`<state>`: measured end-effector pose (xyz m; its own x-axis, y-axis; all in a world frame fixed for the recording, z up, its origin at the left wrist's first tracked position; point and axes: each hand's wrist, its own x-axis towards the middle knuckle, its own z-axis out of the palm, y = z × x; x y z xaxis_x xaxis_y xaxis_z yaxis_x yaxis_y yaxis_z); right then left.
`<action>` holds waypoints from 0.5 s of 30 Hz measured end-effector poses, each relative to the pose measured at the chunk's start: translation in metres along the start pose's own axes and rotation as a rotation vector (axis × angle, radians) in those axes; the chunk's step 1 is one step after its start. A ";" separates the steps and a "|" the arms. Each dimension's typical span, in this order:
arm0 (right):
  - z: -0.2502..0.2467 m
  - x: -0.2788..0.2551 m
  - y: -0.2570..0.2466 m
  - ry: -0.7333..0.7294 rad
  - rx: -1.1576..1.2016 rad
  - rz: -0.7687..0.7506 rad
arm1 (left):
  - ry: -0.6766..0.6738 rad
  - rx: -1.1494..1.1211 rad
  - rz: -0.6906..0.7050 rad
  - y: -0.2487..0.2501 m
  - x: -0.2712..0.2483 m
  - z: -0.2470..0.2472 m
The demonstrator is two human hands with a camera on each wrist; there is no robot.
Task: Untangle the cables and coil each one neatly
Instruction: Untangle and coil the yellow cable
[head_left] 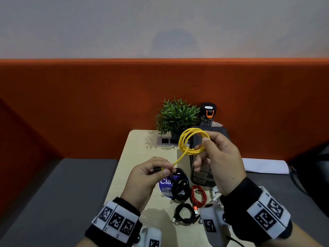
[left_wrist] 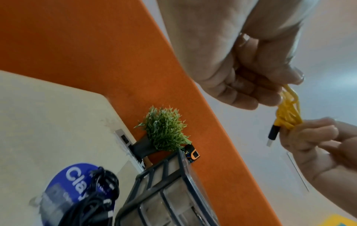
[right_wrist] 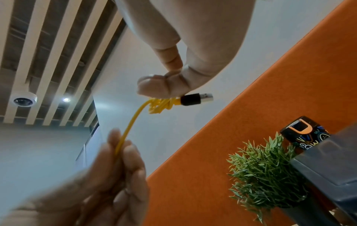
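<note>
A yellow cable (head_left: pixel 180 142) is wound in a small coil held up above the table. My right hand (head_left: pixel 204 141) pinches the coil between thumb and fingers. In the right wrist view the coil (right_wrist: pixel 160 105) sits under my right hand (right_wrist: pixel 154 91), and its black USB plug (right_wrist: pixel 195 99) sticks out sideways. A loose strand runs down to my left hand (head_left: pixel 165 169), which pinches it near a second black plug (head_left: pixel 156 169). The left wrist view shows the coil (left_wrist: pixel 287 113) between both hands.
On the beige table (head_left: pixel 138 148) lie a black coil (head_left: pixel 179 188) on a blue round sticker (head_left: pixel 164 184), a red coil (head_left: pixel 197 195), a white cable (head_left: pixel 216 193) and another black coil (head_left: pixel 185 213). A dark bin (head_left: pixel 201 175), a plant (head_left: pixel 176 116) and a bottle (head_left: pixel 207 113) stand behind.
</note>
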<state>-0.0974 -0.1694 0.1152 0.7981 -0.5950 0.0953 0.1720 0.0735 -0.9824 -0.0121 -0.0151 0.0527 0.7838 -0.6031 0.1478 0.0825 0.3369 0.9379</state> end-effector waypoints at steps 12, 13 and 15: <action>0.011 -0.004 0.015 -0.205 -0.046 0.030 | 0.093 0.043 -0.214 -0.008 0.021 0.010; 0.011 -0.004 0.015 -0.212 -0.054 0.039 | 0.106 0.124 -0.152 -0.005 0.022 0.013; 0.012 -0.003 0.014 -0.224 -0.056 0.049 | 0.134 0.222 -0.061 0.001 0.024 0.017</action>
<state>-0.0908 -0.1568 0.1025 0.9139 -0.3991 0.0741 0.1022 0.0495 -0.9935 -0.0037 -0.0419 0.0626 0.8572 -0.5115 0.0603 0.0064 0.1277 0.9918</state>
